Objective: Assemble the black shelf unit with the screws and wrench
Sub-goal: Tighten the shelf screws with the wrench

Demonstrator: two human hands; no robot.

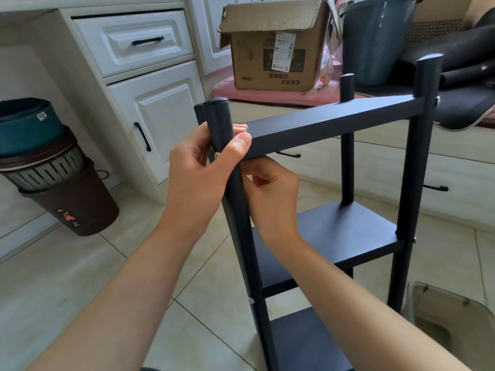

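The floor (80,277) has pale tiles. On it stand the black shelf unit (348,231), a brown bin (77,207) at the left, and a pink mat (267,95) carrying a cardboard box (276,49)

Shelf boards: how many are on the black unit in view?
3. The top board is at the near post gripped by the left hand. The middle board is below it; the bottom board is at the frame edge. More may be cut off below.
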